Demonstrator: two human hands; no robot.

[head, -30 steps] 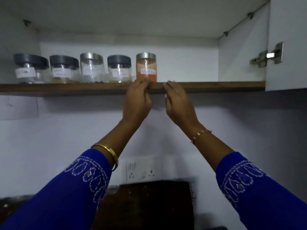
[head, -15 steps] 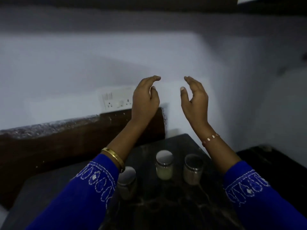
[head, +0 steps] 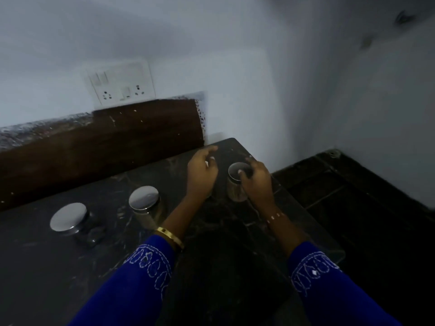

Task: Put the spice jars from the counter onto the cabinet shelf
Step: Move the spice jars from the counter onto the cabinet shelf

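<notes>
Your single head camera looks steeply down and forward from close above the dark counter [head: 70, 278], facing the wall corner, with the socket plate [head: 121, 84] high in frame at left.

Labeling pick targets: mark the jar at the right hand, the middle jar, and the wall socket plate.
jar at the right hand [head: 235, 171], head view, on its lid, left of the fingers.
middle jar [head: 143, 197], head view, centre of its shiny lid.
wall socket plate [head: 121, 84], head view, centre of the plate.
</notes>
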